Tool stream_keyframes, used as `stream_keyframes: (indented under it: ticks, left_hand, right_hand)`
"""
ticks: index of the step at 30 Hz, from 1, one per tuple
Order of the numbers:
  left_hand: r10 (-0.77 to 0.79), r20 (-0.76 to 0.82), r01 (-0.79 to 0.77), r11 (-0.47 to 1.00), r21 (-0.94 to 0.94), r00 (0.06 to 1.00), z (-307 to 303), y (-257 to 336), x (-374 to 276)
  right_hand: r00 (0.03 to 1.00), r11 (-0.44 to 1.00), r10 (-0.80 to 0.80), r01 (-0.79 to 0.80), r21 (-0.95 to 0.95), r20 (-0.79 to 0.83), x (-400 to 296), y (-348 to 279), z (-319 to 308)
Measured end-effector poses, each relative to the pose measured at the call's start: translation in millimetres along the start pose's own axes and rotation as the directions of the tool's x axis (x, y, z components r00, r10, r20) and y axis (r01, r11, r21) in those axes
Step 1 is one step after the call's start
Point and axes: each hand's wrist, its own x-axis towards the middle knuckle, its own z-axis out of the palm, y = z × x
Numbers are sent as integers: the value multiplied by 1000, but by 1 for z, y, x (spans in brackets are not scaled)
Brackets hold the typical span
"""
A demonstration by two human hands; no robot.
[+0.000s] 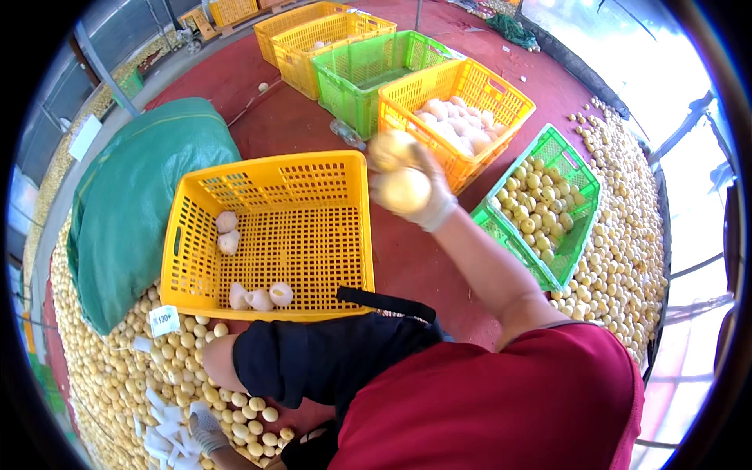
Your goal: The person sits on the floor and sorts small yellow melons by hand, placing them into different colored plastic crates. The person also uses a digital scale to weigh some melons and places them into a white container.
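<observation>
My right hand (427, 194), in a pale glove, grips two round pale yellow melon-like fruits (405, 191), blurred by motion. It is between the large yellow plastic crate (267, 163) and the crates farther out. In the large crate, two fruits in white foam nets (228, 241) sit at the left and three net-wrapped pieces (258, 298) lie along the near side. My left hand (210, 433), also gloved, is low at the left beside a heap of white foam net sleeves (170, 437). White mesh shows at its fingers, but whether it grips a sleeve is unclear.
A green crate (578, 235) of bare fruit stands at the right, beside loose fruit (623, 264). Beyond are a yellow crate (399, 108) of net-wrapped fruit, a green crate (346, 108) and more yellow crates (294, 67). A green tarpaulin bundle (141, 194) and heaped fruit (111, 376) lie left.
</observation>
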Motion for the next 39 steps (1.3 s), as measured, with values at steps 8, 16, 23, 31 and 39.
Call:
stream_keyframes:
  ticks: [8,16,23,31,39]
  left_hand:
    - [-227,209,72,822,564,951,-92,-33,114]
    - [-178,5,176,976,127,984,-55,-41,51]
    - [-142,34,139,985,98,989,-68,-41,58]
    - [-96,-4,95,970,223,995,-63,-44,54]
    - [44,-114,-32,994,109,992,-51,-31,14]
  right_hand:
    - [925,978,-159,101,-180,-345,-133,-124,-57]
    - [654,857,-448,122,-500,-609,-184,-177,-61]
    - [143,552,-826,6,-834,-546,-270,-310,-72]
    - [641,619,-594,-24,-785,-487,-172,-195,-52]
    - [872,22,-486,-53,-998,-58,-40,-67,-1]
